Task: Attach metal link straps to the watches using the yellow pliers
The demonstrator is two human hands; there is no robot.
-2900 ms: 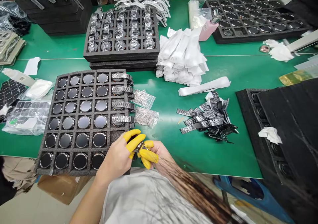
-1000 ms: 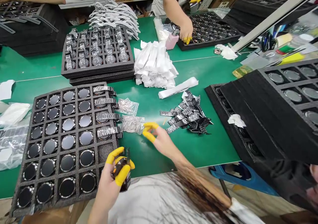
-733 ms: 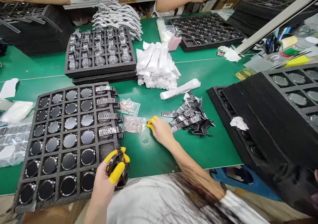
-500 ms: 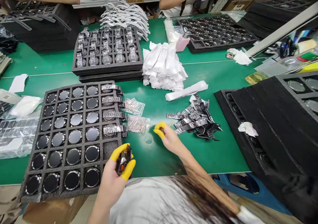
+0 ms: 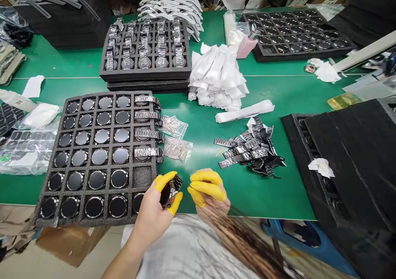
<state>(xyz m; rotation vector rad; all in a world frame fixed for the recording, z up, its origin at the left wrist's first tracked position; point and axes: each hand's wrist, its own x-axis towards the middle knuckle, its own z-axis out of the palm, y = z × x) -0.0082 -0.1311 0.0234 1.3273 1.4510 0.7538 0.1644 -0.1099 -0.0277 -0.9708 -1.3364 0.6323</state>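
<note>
My left hand [image 5: 157, 207], with yellow finger covers, grips a round watch [image 5: 166, 194] with a piece of dark metal link band at its upper edge. Facing it across a small gap is my right hand [image 5: 212, 192], its yellow-covered fingertips pinched together. Whatever lies in that pinch is too small to make out. Left of my hands lies a foam tray [image 5: 128, 174] of round watches, several with metal bands along its right column. Small bags of metal pins [image 5: 177, 149] lie beside the tray. A heap of dark metal watch bands [image 5: 250, 147] sits beyond my right hand.
White wrapped strips [image 5: 218, 77] are piled behind the bags, near a pink bottle [image 5: 247, 44]. Stacked trays [image 5: 145, 75] of banded watches stand at the back, with white straps [image 5: 170, 7] behind. A black foam stack [image 5: 346, 155] borders the right side.
My right hand has moved from beside the band heap down toward my left hand. My left hand has turned the watch, so more of its face and band shows. The view has shifted.
</note>
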